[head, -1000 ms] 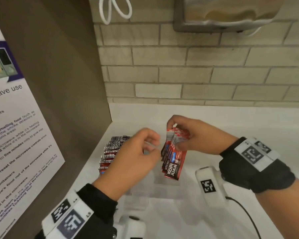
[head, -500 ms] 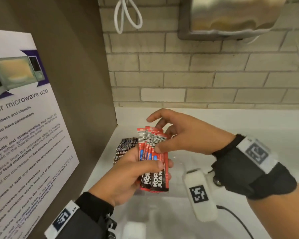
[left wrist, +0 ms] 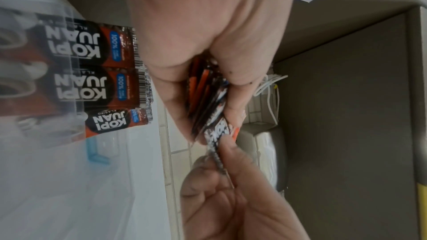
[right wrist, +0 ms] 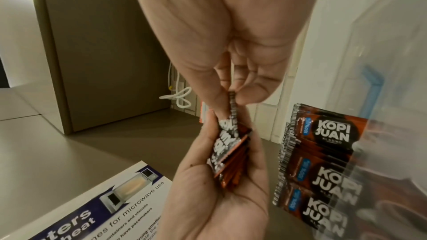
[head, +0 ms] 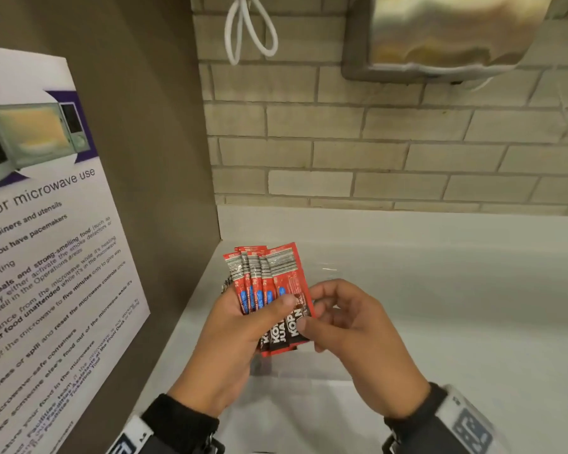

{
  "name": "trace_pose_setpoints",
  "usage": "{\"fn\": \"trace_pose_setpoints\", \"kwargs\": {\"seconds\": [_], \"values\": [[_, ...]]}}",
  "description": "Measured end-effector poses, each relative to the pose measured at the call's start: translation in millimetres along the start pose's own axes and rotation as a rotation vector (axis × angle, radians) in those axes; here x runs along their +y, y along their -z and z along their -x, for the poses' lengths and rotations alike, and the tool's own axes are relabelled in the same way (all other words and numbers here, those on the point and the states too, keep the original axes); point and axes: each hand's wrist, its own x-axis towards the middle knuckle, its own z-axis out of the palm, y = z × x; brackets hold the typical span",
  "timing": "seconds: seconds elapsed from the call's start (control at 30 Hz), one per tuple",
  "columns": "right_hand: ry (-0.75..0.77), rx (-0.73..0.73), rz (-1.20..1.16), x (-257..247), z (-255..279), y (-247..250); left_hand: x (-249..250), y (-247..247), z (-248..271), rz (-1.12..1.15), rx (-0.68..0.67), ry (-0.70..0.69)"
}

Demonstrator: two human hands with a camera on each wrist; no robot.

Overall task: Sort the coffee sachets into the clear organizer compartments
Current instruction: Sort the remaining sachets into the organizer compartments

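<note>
A fanned bundle of red Kopi Juan sachets [head: 263, 286] is held upright over the counter; my left hand [head: 269, 312] grips it, thumb across the front. My right hand [head: 309, 322] pinches the lower edge of the front sachet [head: 289, 280], which sticks out to the right. In the left wrist view the bundle [left wrist: 208, 98] sits in my left fingers, and the right thumb [left wrist: 228, 151] presses that sachet's end. The clear organizer [head: 312, 365] lies below both hands, faint. Stacked sachets [right wrist: 323, 161] fill its compartments along the brown panel.
A brown side panel with a microwave poster [head: 46, 257] closes the left. The brick wall carries a steel dispenser [head: 440, 34] and a white cord loop [head: 250, 31]. White counter [head: 440, 290] stretches to the right. A blue plastic piece [left wrist: 94, 152] shows through the organizer.
The bundle passed from my right hand into my left. My right hand dropped from the bundle's top to pinch the front sachet low down. The head view tilted up.
</note>
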Motion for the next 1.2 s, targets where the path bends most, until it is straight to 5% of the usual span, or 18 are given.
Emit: {"fn": "trace_pose_setpoints", "kwargs": {"seconds": [0.3,0.43,0.57,0.93,1.2], "values": [[0.355,0.158,0.55,-1.2,4.4,-9.2,-4.5,-16.6,6.7,-0.052,0.099,-0.095],[0.472,0.081,0.738,-1.7,3.0,-9.9,-3.5,-14.8,9.9,0.024,0.129,-0.072],[0.431,-0.14,0.742,-9.6,6.7,-6.8,-1.8,-7.1,12.9,0.115,0.107,0.013],[0.041,-0.192,0.225,-38.1,-39.7,15.0,0.1,-3.7,16.2,0.029,0.119,0.062],[-0.027,-0.011,-0.307,-35.8,-46.3,23.3,11.9,-0.7,7.7,0.124,0.258,-0.148]]}}
